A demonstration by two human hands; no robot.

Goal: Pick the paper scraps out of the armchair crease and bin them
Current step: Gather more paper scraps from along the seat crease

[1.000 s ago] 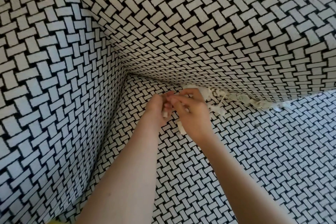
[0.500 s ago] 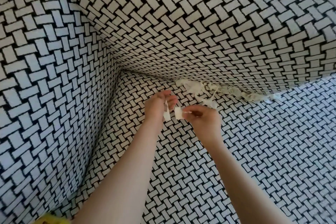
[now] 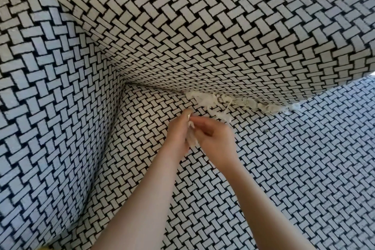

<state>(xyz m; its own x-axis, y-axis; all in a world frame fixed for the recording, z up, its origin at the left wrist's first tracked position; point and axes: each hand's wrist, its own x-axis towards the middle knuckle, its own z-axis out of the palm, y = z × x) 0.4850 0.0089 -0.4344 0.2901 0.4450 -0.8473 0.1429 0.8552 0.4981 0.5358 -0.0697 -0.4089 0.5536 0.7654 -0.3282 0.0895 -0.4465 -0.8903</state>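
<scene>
Paper scraps [image 3: 233, 101] are lying in a ragged white line along the armchair crease [image 3: 154, 88], where the backrest [image 3: 203, 36] is meeting the seat cushion [image 3: 294, 168]. Going from left to right, the left armrest wall [image 3: 50, 107] is rising on the left side, covered with the same black and white woven pattern as the rest of the armchair.

Next, the left hand [image 3: 178, 134] is reaching in above the seat cushion, with its fingers curled closed and its thumb tip pointing up toward the crease. It is gripping a small bundle of scraps [image 3: 191, 138], which is hanging down between the two hands. The right hand [image 3: 215, 140] is just beside it and touching it; its fingers are bent inward and are pinching the same bundle from the other side. How much paper is inside each closed hand cannot be seen. Both forearms are bare and are coming from the bottom edge.

To the right of the hands, the loose scraps are still sitting in the crease, some thin strips hanging down onto the seat cushion. One tiny dark speck [image 3: 265, 131] is lying on the cushion, apart from the pile. Nothing of the room is showing beyond the upholstery.
</scene>
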